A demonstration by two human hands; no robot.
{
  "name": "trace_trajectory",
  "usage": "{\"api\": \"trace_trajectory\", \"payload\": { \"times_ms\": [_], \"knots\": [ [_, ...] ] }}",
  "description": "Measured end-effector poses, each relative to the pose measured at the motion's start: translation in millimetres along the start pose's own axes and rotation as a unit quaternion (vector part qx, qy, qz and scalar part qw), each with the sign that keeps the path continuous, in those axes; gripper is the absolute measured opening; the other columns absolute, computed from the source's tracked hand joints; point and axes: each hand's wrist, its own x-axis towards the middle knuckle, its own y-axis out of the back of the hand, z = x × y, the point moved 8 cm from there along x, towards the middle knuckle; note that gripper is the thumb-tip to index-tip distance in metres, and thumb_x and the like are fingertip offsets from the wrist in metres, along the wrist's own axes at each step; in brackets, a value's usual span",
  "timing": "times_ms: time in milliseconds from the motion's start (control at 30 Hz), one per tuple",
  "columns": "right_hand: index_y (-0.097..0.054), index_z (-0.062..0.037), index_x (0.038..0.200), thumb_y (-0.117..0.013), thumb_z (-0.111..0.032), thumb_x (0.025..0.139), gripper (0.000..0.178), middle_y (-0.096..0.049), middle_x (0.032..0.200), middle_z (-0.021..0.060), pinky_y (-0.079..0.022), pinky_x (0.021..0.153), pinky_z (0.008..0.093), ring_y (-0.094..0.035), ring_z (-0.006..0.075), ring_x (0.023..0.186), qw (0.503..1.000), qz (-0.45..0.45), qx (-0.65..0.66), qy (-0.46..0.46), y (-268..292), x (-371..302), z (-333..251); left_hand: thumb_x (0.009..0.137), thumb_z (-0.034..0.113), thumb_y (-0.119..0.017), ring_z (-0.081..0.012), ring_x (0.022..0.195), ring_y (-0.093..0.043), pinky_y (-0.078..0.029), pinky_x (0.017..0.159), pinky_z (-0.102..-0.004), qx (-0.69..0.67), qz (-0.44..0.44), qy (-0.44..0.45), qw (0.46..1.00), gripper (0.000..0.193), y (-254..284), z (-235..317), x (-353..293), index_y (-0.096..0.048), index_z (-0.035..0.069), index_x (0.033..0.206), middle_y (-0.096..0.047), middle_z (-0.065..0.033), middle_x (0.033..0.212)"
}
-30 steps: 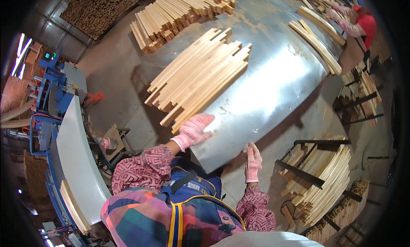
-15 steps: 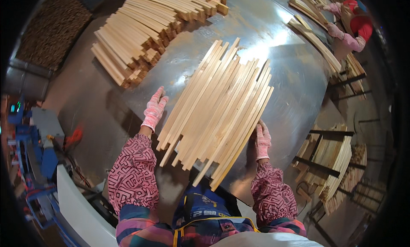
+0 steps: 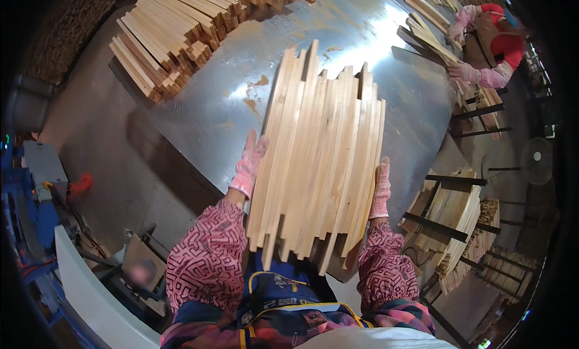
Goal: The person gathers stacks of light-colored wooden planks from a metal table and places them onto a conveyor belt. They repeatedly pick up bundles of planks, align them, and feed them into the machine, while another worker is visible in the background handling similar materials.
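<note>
A layer of long, narrow pale wood strips [image 3: 316, 150] lies side by side in front of me, their ends uneven and the near ends reaching past the table edge toward my apron. At its left side is my left hand [image 3: 249, 166] in a pink knitted glove, fingers stretched out and laid along the outermost strip. My right hand [image 3: 381, 186], gloved the same way, stands flat against the right side with its fingers straight. Neither hand has its fingers wrapped round the strips; the palm sides face each other across the layer.
Under the strips is a shiny metal table [image 3: 199, 129]. A large stack of wood strips [image 3: 181, 29] covers its far left. At the far right a person in red [image 3: 503, 50] handles other wood pieces [image 3: 425, 38]. Racks of wood [image 3: 449, 213] stand right; blue machinery [image 3: 42, 204] stands left.
My left hand has moved right, from apart to against the strips. The layer has turned more upright in view, and my right hand has shifted slightly up and right. My view has shifted too.
</note>
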Motion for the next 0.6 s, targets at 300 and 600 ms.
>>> {"api": "trace_trajectory", "payload": {
  "times_ms": [300,600],
  "knots": [
    [-0.048,0.0033,0.138,-0.068,-0.051,0.089,0.076,-0.062,0.126,0.0193,-0.058,0.086,0.0438,-0.066,0.0299,0.105,0.943,-0.203,-0.082,-0.251,92,-136,-8,0.082,0.05,-0.076,-0.0176,0.107,-0.061,-0.05,0.095,-0.0359,0.02,0.018,-0.011,1.0,0.076,22,-182,-266,-0.05,0.004,0.136,-0.061,-0.0057,0.12],
    [-0.049,-0.0052,0.139,-0.056,-0.049,0.095,0.062,-0.062,0.125,0.0142,-0.056,0.09,0.045,-0.064,0.0325,0.108,0.931,-0.203,-0.052,-0.298,66,-252,-49,0.078,0.023,-0.082,-0.0225,0.105,-0.064,-0.057,0.089,-0.0397,-0.14,0.105,-0.196,0.965,0.074,-7,-203,-427,-0.045,0.006,0.139,-0.062,-0.01,0.121]
  ]
}}
